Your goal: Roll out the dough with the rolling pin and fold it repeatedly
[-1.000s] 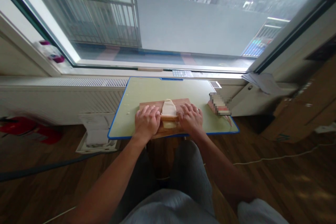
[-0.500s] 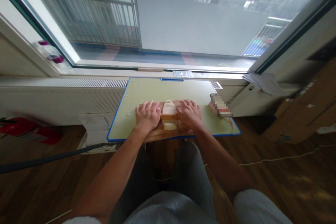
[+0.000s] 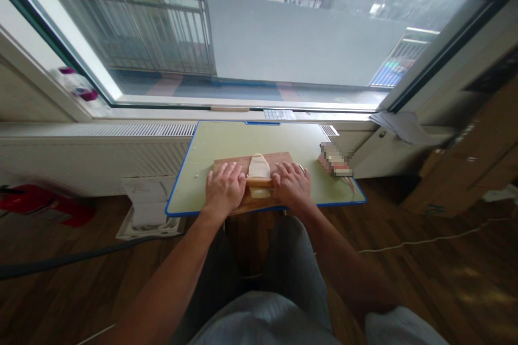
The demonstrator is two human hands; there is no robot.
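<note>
A wooden rolling pin (image 3: 259,183) lies crosswise over a pale flat strip of dough (image 3: 259,167). The strip shows on the far side of the pin, with a short piece on the near side. Over the pin's left end is my left hand (image 3: 225,186), closed on it from above. My right hand (image 3: 292,182) is closed over the other end in the same way. Both palms hide the pin's ends. Beneath them is a wooden board (image 3: 232,161), resting on a pale green cutting board (image 3: 214,137) with a blue rim.
A pixelated item (image 3: 336,159) lies at the cutting board's right edge. Behind are a radiator (image 3: 141,129) and a large window. A fire extinguisher (image 3: 46,205) is on the left floor, a cardboard box (image 3: 449,172) on the right. A bottle (image 3: 76,83) stands by the window frame.
Both hands and the rolling pin have come a little toward me over the dough. More of the wooden board's far edge now shows. The camera view has shifted slightly.
</note>
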